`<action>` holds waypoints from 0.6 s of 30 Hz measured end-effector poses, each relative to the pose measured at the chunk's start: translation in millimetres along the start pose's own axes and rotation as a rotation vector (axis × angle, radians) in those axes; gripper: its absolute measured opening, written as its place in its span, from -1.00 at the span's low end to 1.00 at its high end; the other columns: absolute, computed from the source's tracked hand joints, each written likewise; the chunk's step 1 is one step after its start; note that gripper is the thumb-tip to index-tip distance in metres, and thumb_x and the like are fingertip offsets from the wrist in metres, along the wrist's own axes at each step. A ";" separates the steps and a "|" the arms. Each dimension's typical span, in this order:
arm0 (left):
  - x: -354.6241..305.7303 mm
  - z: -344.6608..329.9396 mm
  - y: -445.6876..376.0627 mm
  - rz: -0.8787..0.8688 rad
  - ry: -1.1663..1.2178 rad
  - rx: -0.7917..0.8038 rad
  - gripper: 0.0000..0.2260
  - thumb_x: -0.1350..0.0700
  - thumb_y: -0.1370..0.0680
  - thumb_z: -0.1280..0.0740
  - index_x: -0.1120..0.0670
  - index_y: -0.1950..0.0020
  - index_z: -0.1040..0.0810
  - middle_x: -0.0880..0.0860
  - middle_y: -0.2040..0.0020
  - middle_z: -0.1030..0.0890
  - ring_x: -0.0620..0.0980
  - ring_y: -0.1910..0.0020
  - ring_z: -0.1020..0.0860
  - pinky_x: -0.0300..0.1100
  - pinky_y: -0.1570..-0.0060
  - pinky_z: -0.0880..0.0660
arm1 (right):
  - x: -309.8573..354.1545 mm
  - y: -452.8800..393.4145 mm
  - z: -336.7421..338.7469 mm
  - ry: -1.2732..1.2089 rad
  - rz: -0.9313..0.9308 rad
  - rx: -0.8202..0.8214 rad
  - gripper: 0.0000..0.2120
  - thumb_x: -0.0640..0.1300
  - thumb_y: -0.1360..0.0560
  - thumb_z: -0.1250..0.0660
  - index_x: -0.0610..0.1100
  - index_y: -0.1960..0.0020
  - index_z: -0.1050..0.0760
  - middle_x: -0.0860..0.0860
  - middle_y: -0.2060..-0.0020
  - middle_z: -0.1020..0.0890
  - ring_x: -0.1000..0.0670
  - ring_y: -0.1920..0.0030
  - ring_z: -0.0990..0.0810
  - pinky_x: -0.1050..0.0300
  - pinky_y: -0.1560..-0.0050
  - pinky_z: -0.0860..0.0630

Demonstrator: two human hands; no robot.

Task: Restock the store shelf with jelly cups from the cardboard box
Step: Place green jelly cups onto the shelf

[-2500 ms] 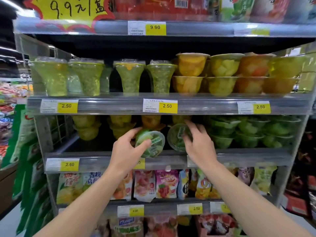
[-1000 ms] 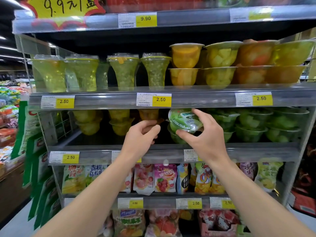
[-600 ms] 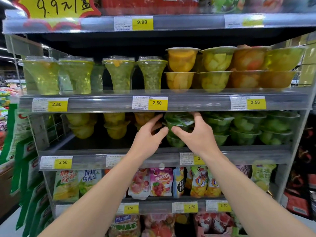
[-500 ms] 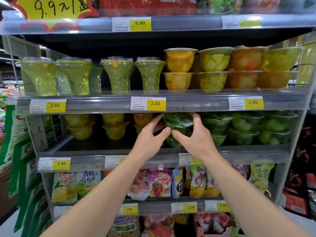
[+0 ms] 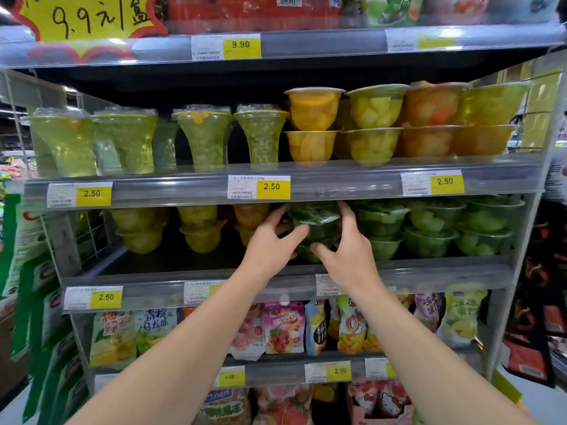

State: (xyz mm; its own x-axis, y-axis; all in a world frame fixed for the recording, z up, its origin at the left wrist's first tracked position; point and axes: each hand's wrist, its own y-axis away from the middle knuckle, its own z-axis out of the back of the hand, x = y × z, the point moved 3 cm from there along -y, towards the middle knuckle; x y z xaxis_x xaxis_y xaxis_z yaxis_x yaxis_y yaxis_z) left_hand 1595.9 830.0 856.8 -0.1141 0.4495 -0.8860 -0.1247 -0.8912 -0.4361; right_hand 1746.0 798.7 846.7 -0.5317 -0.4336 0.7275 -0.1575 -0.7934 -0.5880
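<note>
We stand at the store shelf (image 5: 276, 283), and its middle tier already looks well on: green jelly cups (image 5: 435, 228) fill the right end up to the side frame, stacked two and three high, with yellow and orange cups (image 5: 199, 231) toward the left end. A dark gap behind the front edge between those groups, and bare shelf near the left corner, suggest more stock could go in. The cardboard box is out of view, so we cannot tell how many cups remain.

At the stack's left end, mid-shelf, sits the green jelly cup (image 5: 316, 214) we are seating on top. Our right hand (image 5: 346, 256) curls finger and thumb around it; our left hand (image 5: 270, 250) cups its left side, thumb on the rim, though it may be merely steadying.
</note>
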 end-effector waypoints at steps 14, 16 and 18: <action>5.6 -0.4 -12.0 0.064 -0.097 0.040 -0.73 -0.17 -0.39 -0.48 -0.24 -0.05 -0.56 -0.12 -0.04 -0.69 -0.11 -0.07 -0.65 -0.01 -0.08 -0.63 | -8.4 2.5 8.1 0.064 0.012 -0.050 -0.15 0.02 -0.46 -0.48 0.05 -0.58 -0.05 -0.01 -0.34 -0.51 -0.02 -0.34 -0.46 -0.02 -0.30 -0.46; 10.8 -0.4 -9.9 0.067 -0.135 0.063 -0.65 -0.26 -0.28 -0.47 -0.26 -0.04 -0.58 -0.16 -0.06 -0.68 -0.15 -0.10 -0.63 0.00 -0.13 -0.61 | -11.3 9.1 7.0 0.044 0.023 -0.049 -0.15 0.02 -0.47 -0.47 0.06 -0.58 -0.03 0.02 -0.38 -0.48 0.01 -0.37 -0.42 0.01 -0.32 -0.44; 12.1 -0.4 -9.3 0.058 -0.143 0.073 -0.66 -0.26 -0.29 -0.46 -0.27 -0.03 -0.57 -0.17 -0.08 -0.67 -0.15 -0.13 -0.61 0.02 -0.16 -0.60 | -11.4 16.1 7.0 0.026 0.037 -0.057 -0.19 0.01 -0.49 -0.44 0.06 -0.59 -0.04 0.06 -0.40 -0.44 0.08 -0.39 -0.38 0.15 -0.32 -0.37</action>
State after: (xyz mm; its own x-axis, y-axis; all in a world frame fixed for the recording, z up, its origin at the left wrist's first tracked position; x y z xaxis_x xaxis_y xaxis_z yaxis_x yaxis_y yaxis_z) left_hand 1596.1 843.7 850.0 -0.2612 0.4061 -0.8757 -0.1847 -0.9114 -0.3676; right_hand 1755.3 787.8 831.4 -0.5593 -0.4502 0.6960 -0.1842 -0.7512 -0.6339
